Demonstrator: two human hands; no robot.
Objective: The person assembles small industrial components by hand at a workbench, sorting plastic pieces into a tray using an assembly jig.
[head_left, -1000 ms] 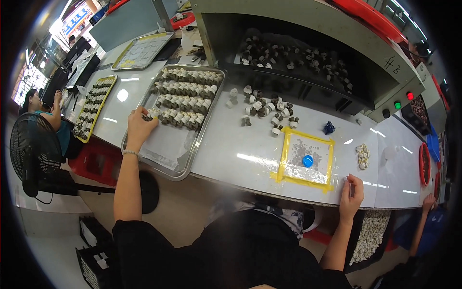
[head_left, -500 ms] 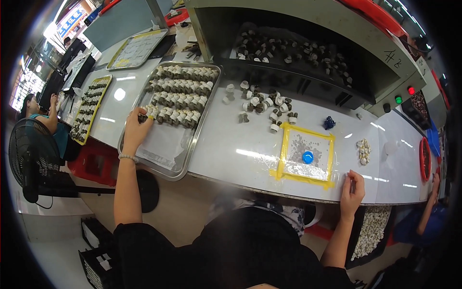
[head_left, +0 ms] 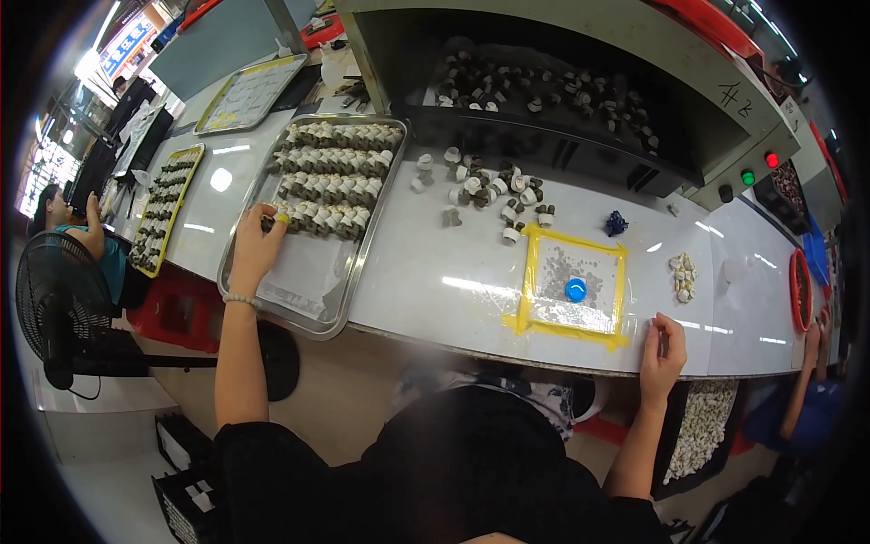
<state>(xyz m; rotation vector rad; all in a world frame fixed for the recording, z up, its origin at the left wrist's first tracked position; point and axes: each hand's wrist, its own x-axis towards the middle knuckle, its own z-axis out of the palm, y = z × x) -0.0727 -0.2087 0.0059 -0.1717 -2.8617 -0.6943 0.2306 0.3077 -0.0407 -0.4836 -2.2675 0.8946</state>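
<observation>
Left hand (head_left: 254, 247) pinches a small cap at the tray's (head_left: 317, 313) nearest row (head_left: 317, 218); a nudge could scatter it. Right hand (head_left: 662, 349) curled, resting at the table (head_left: 435, 281) edge, 4 o'clock.

A bright rectangular sign in white, red and blue (head_left: 125, 45) hangs at the far upper left, above the row of workbenches. On the slanted grey top of the machine housing, toward the upper right, a small handwritten black mark (head_left: 732, 98) sits on the bare metal. No packages or screens can be made out anywhere else in view.
</observation>
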